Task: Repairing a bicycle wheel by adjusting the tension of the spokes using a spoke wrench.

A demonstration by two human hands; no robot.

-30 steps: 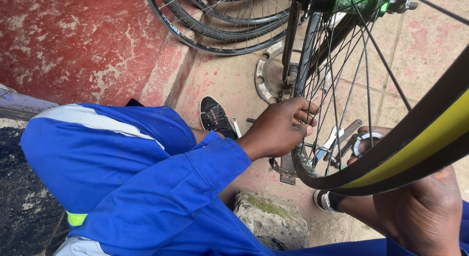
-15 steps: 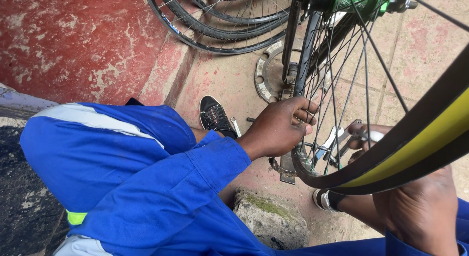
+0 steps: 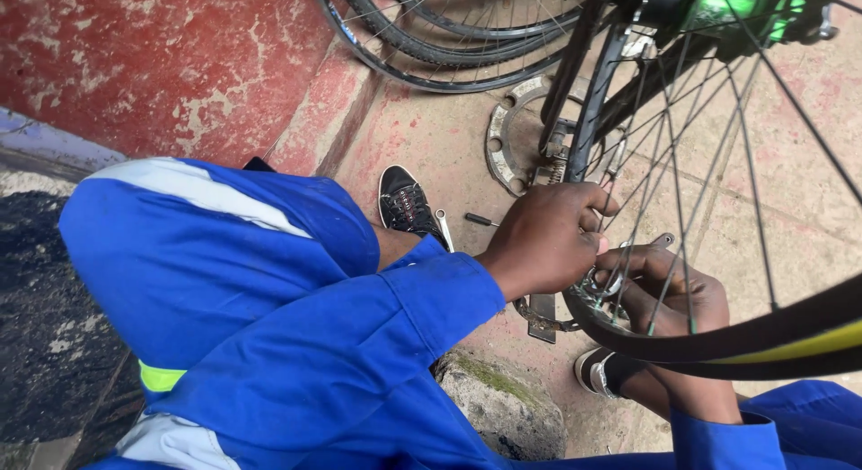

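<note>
Head view: a person in a smooth blue work suit crouches over a bicycle wheel (image 3: 718, 192), a black rubber tyre on a dark rim strung with thin, shiny steel spokes, which fills the right half of the picture and stands upright in a black frame.

The left hand (image 3: 548, 237) is curled against the lower rim near the person's knees, its fingers bent close together around the rim's edge and a spoke; what the fingertips pinch is hidden behind the knuckles. The right hand (image 3: 669, 295) lies just beside it on the far side of the spokes, seen through them, fingers narrowed around a small bright metal tool (image 3: 606, 283) pressed to the rim. The two hands all but touch.

A yellow stripe (image 3: 804, 344) runs along the near arc of tyre at the lower right. Under the hands, a flat rusty metal piece (image 3: 541, 310) rests on the pale, gritty concrete floor (image 3: 431, 138). A black laced shoe (image 3: 406, 203) sits left of the hands, a small dark screwdriver bit (image 3: 481, 219) beside it. Farther off, a round toothed steel disc (image 3: 514, 133) lies flat, and spare black tyres (image 3: 431, 39) lean by a red, flaking wall (image 3: 162, 57). A rough mossy stone (image 3: 503, 398) sits below the left forearm.
</note>
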